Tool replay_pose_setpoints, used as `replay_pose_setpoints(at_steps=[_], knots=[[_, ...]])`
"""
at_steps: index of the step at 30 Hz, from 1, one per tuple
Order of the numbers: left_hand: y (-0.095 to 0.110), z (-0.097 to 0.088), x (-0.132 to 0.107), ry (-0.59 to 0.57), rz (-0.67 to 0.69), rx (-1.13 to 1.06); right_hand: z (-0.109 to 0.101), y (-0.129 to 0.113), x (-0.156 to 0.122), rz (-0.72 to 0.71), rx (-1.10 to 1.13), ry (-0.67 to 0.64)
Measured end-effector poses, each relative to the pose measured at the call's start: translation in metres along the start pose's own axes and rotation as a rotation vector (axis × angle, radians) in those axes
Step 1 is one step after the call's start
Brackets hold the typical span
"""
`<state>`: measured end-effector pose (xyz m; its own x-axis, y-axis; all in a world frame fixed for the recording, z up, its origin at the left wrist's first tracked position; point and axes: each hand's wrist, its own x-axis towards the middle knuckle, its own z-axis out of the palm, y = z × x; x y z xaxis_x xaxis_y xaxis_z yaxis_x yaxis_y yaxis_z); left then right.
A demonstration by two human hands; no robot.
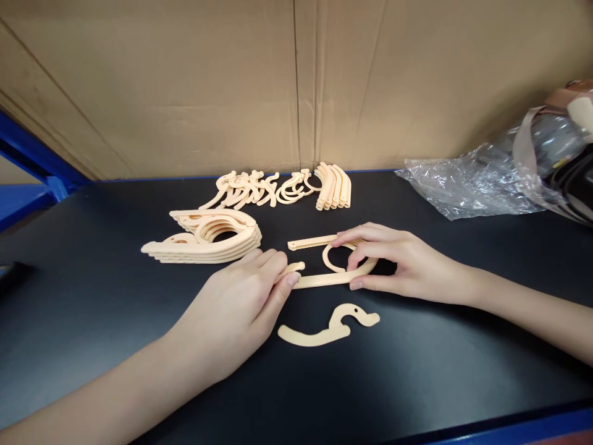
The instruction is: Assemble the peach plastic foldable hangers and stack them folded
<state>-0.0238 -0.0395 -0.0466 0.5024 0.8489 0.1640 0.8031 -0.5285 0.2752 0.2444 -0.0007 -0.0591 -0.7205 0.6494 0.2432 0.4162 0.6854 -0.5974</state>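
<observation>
My left hand (252, 296) is closed in a pinch on a small beige plastic hanger arm (295, 267), most of it hidden by the fingers. Its thumb lies at the left end of a U-shaped beige folding hanger frame (319, 280). Around the curved right end of that frame, my right hand (393, 259) is closed, thumb at the front and fingers over the back bar. Inside the frame shows a round loop. In front of both hands lie a small hook piece (354, 310) and a curved arm piece (312, 337), their ends touching or overlapping.
Left of the frame stands a stack of folded beige hangers (204, 244). Along the back lie loose hooks (250, 188) and a row of curved arms (333, 185). Clear plastic bags (482, 179) sit at the right, on the black tabletop (417, 358). Cardboard (185, 86) stands behind.
</observation>
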Motion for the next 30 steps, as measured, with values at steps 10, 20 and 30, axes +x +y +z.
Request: replay_pose_setpoints(at_steps=[10,20,30], knots=[[0.005,-0.003,-0.001,-0.029,-0.047,0.001,-0.01,0.002,0.003,0.156,0.286,-0.068],[0.001,0.001,-0.002,-0.089,-0.005,-0.008,-0.01,0.001,0.003,0.156,0.294,-0.093],[-0.01,0.01,-0.004,-0.014,0.152,0.093,-0.011,-0.001,0.003,0.152,0.284,-0.116]])
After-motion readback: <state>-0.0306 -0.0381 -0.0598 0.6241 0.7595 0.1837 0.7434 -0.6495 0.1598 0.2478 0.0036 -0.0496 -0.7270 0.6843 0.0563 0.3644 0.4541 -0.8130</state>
